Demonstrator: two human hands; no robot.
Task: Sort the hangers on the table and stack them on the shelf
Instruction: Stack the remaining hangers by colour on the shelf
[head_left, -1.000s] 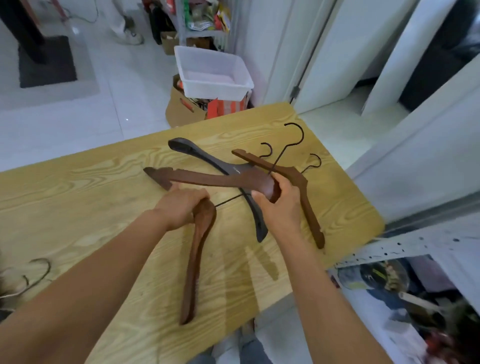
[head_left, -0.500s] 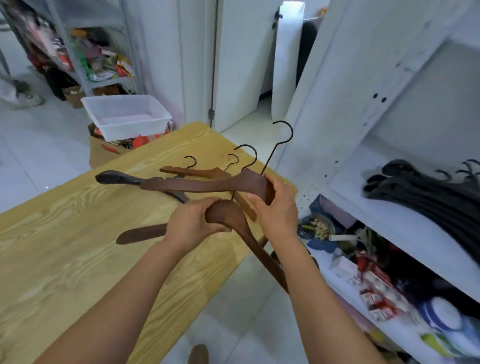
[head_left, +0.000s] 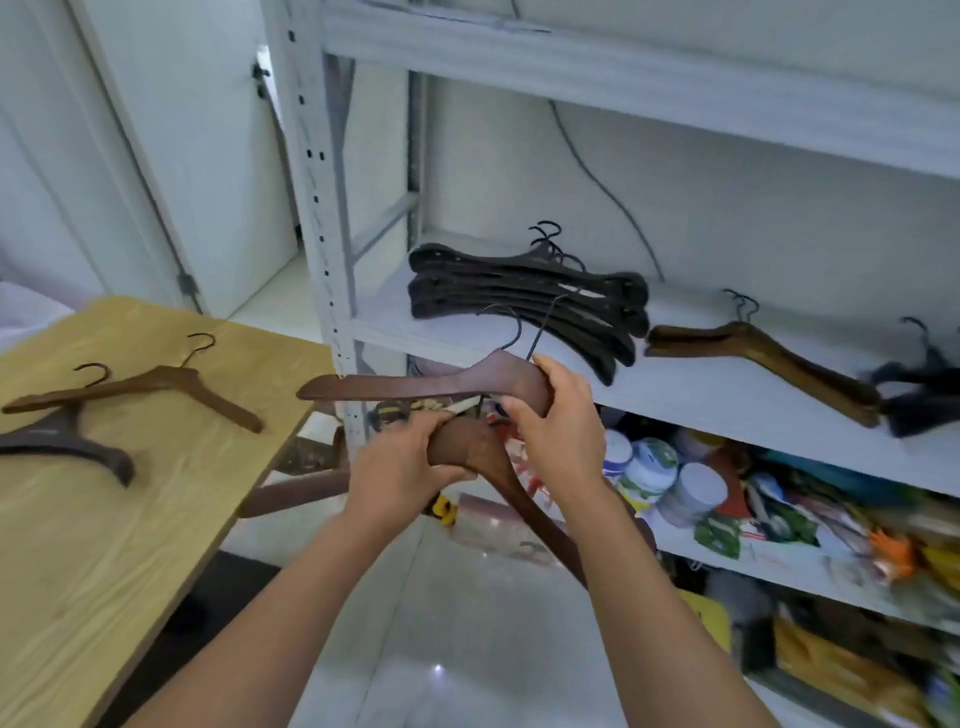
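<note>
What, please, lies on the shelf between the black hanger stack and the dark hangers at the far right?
Brown wooden hangers lie there, stacked, as the head view shows.

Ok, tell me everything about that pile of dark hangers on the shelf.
The pile of dark hangers lies flat on the white shelf, toward its left end. Nearly black, broad-shouldered, material unclear, they are stacked with arms lined up. Their thin dark hooks bunch together at the back, toward the wall. Several at least; the exact count is unclear. Only the shelf seems to touch it.
</note>
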